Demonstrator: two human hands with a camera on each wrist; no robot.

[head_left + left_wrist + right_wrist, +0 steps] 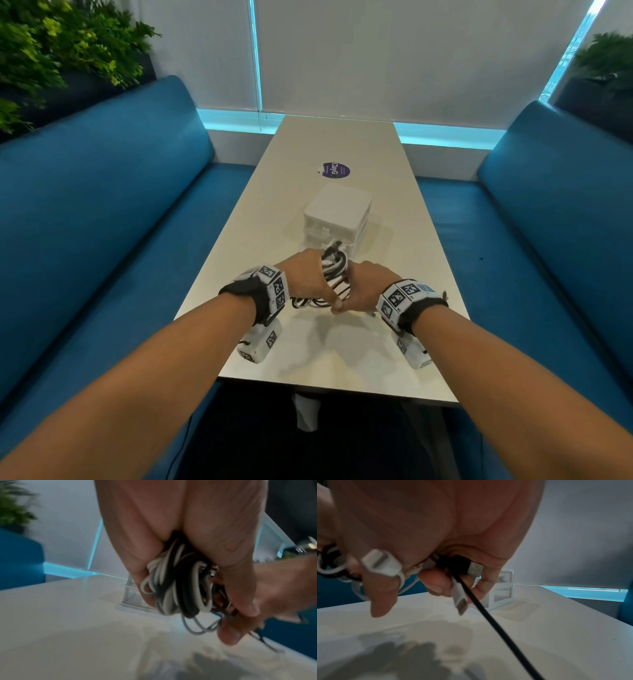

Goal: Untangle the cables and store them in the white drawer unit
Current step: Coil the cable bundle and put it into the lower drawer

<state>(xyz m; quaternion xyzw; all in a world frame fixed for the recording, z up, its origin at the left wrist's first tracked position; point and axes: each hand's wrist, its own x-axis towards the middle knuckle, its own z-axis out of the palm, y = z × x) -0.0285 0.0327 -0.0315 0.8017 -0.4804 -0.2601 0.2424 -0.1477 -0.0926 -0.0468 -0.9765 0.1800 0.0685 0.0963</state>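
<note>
A tangled bundle of black and white cables [334,277] hangs above the white table [274,356] between both hands. My left hand [310,279] grips the coiled mass [178,588], fingers curled round it. My right hand [364,291] pinches the plug ends: a black USB plug [467,566], a white connector [459,601] and another white plug [382,562]. A black cable [496,623] runs down from the right hand. The white drawer unit [337,214] stands just beyond the hands, its drawers seeming closed.
A purple round sticker [335,170] lies on the table beyond the drawer unit. Blue benches [102,212] flank the table on both sides [555,212]. Plants [51,51] stand behind the left bench. A window blind closes the far end.
</note>
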